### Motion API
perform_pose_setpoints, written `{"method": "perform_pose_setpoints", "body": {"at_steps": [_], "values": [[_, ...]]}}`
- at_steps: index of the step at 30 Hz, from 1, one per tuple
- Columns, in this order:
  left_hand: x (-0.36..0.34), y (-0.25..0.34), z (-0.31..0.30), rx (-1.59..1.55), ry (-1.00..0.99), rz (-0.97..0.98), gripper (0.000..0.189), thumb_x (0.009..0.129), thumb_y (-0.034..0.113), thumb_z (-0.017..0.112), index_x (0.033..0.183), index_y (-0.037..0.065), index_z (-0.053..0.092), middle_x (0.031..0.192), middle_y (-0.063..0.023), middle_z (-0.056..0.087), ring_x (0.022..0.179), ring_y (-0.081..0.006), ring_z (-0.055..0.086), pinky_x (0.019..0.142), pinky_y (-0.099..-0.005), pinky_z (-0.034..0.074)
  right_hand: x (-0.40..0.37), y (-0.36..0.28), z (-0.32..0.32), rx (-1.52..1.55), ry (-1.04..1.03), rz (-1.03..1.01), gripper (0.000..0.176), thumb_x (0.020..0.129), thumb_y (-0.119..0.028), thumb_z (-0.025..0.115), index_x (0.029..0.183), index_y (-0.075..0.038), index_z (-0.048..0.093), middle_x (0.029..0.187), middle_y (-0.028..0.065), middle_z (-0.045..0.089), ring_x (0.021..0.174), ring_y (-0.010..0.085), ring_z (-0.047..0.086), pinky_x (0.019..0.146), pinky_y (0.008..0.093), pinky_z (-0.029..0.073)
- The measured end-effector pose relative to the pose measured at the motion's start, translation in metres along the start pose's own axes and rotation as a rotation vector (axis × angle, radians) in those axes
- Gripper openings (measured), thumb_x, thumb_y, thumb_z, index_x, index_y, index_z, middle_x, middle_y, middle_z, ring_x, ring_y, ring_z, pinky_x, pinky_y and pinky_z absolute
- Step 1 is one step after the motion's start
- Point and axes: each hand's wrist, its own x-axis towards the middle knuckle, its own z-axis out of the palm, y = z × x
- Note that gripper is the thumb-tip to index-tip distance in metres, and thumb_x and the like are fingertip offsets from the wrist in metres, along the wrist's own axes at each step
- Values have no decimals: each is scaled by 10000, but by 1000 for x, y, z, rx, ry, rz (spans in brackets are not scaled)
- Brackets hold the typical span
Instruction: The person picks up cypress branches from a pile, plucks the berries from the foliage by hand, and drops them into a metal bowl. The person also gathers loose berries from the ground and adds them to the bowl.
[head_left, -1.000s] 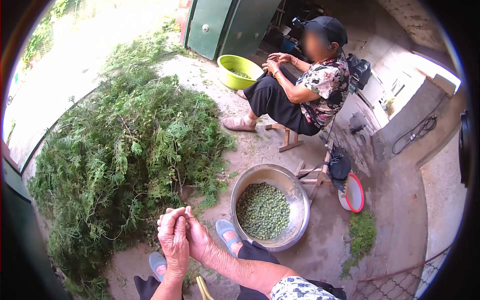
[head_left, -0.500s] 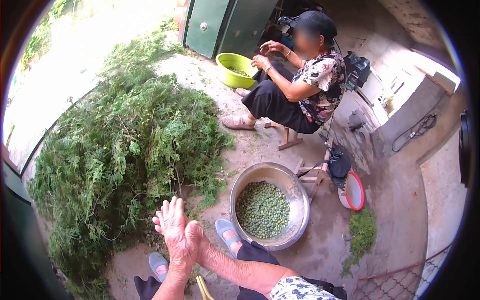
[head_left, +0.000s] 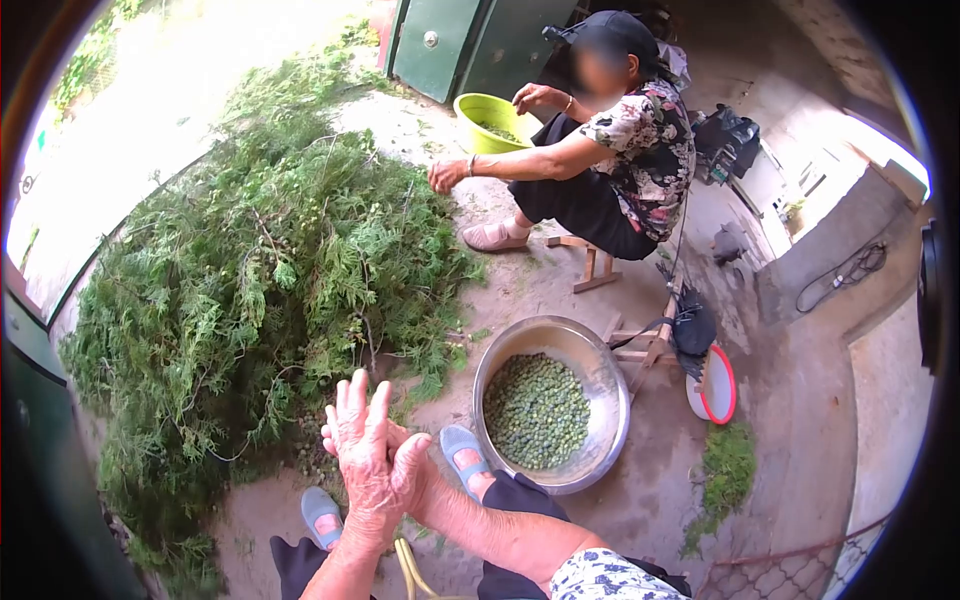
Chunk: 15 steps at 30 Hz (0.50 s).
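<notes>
My left hand (head_left: 362, 440) and my right hand (head_left: 412, 472) press palm against palm above my knees. The left hand lies in front with its fingers straight and spread, and the right hand's fingertips stick out behind it on the left. Whether anything lies between the palms is hidden. Right of my hands stands a metal bowl (head_left: 604, 366) with several small green seeds (head_left: 537, 410) in it. A big pile of green cypress branches (head_left: 250, 270) lies on the ground ahead and to the left, close to my fingers.
Another person (head_left: 610, 150) sits on a low wooden stool (head_left: 592, 268), one hand (head_left: 445, 176) reaching to the pile, beside a yellow-green basin (head_left: 482, 105). A red-rimmed dish (head_left: 718, 385), a small heap of greens (head_left: 725, 465) and my blue slippers (head_left: 458, 442) are on the concrete.
My hands went from clasped together to flat palms sliding over each other, the left fingers now spread. The other person has stretched an arm out to the branch pile.
</notes>
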Motion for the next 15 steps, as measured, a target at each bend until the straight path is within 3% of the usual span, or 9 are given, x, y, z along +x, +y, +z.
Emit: {"method": "perform_pose_setpoints", "body": {"at_steps": [2, 4, 5, 6, 8, 11, 12, 15], "values": [[1, -2, -6, 119, -96, 40, 607, 801, 395, 637, 1283, 50, 503, 1413, -198, 373, 1347, -374, 279, 1112, -488, 129, 0, 2, -3, 33, 38, 28, 418, 983, -352, 420, 1224, -17, 487, 1126, 69, 554, 1017, 184, 547, 918, 335, 448], [0, -7, -5, 29, -152, -18, 666, 752, 404, 690, 1281, 50, 495, 1398, -189, 392, 1341, -376, 289, 1095, -547, 140, 1, 3, -5, 64, 74, 54, 414, 982, -349, 422, 1223, -18, 488, 1118, 68, 555, 1008, 184, 549, 912, 334, 450], [4, -7, -11, -28, -65, 21, 485, 830, 222, 613, 1268, 39, 511, 1372, -187, 430, 1307, -329, 366, 1076, -429, 265, 1, 3, -6, 80, 96, 66, 412, 982, -347, 424, 1222, -19, 488, 1114, 68, 556, 1004, 184, 550, 910, 334, 451], [8, -9, -16, -133, 17, -43, 463, 841, 180, 605, 1266, 25, 508, 1333, -175, 476, 1283, -282, 404, 1034, -395, 328, 0, 2, -2, 97, 119, 79, 410, 982, -346, 425, 1222, -19, 488, 1110, 68, 556, 1000, 185, 551, 907, 333, 453], [21, -5, -36, -387, 140, -320, 453, 877, 214, 583, 1268, 1, 498, 1298, -156, 513, 1261, -246, 429, 1023, -370, 334, -9, -14, 26, -17, 388, 163, 305, 973, -319, 453, 1033, -49, 581, 924, 72, 591, 848, 159, 593, 704, 297, 504], [31, -20, -58, -721, 444, -467, 504, 941, 346, 517, 1299, -3, 456, 1266, -120, 542, 1182, -210, 489, 1022, -370, 308, -12, -9, 6, -74, 321, 211, 267, 961, -281, 485, 996, -33, 580, 932, 76, 596, 816, 174, 595, 630, 284, 499], [34, -20, -68, -840, 557, -581, 409, 932, 280, 549, 1246, 21, 503, 1194, -101, 585, 1119, -178, 525, 979, -328, 357, -12, -8, -1, -93, 319, 226, 254, 962, -261, 484, 1009, -25, 566, 942, 86, 593, 823, 187, 593, 635, 285, 500], [31, -46, -91, -1052, 669, -601, 410, 925, 301, 558, 1228, 29, 512, 1154, -81, 601, 1094, -176, 533, 978, -348, 355, -17, 12, -36, -289, 310, 259, 220, 948, -254, 513, 947, -44, 578, 872, 71, 584, 758, 167, 572, 574, 271, 458]]}}
